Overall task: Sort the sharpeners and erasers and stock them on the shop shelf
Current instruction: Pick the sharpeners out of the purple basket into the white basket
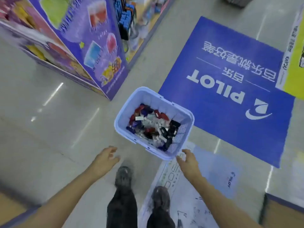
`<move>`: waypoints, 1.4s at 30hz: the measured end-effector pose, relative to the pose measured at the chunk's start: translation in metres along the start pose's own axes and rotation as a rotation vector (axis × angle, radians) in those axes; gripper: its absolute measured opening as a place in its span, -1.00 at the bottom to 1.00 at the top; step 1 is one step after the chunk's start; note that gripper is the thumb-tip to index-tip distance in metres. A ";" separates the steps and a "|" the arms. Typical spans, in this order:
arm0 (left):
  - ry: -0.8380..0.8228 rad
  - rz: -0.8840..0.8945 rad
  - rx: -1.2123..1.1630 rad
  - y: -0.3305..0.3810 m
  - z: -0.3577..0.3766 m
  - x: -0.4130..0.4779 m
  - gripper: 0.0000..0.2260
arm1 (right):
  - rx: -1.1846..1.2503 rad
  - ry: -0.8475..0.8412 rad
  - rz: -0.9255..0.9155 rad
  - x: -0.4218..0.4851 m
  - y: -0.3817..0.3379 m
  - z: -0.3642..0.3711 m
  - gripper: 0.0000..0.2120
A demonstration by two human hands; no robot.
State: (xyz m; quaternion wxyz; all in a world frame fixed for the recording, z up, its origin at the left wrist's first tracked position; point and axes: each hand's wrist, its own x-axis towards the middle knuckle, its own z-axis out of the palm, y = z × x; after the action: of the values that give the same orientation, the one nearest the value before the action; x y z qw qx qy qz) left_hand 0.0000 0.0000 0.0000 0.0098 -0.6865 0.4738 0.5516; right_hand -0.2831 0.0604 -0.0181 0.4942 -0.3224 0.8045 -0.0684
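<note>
A pale lilac plastic basket with latticed walls stands on the glossy grey tiled floor, in the middle of the view, just beyond both outstretched arms. It holds a mixed heap of small red, blue, black and white sharpeners and erasers; the blur makes single pieces hard to tell apart. The left hand hovers to the near left of the basket, apart from its rim, with its fingers loosely bent and slightly spread, holding nothing. The right hand is at the basket's near right corner, its fingers loosely curved and parted with the thumb raised; they lie just beside the rim, and I cannot tell whether they touch it. Below the hands are two dark scuffed shoes under dark trousers. A large blue floor sticker with white PILOT lettering lies to the right and far side of the basket, its near left edge passing under the basket, and a paler sticker lies near the right hand. A purple printed cardboard display stand rises at the far left.
</note>
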 end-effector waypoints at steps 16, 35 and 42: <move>0.423 0.124 -0.078 0.015 0.005 0.287 -0.71 | 0.517 0.697 0.280 0.210 0.047 0.073 -0.67; 0.476 0.081 -0.091 0.308 -0.101 0.067 -0.74 | 0.414 0.625 0.106 0.018 -0.130 -0.247 -0.78; 0.375 0.189 -0.064 0.457 -0.128 0.063 -0.81 | 0.379 0.730 0.061 0.020 -0.211 -0.389 -0.68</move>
State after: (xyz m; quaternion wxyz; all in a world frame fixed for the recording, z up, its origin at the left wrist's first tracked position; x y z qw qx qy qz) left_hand -0.2100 -0.3601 0.2346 -0.1518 -0.7295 0.5118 0.4275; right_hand -0.5202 -0.1977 0.2530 0.2289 -0.1561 0.9092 -0.3107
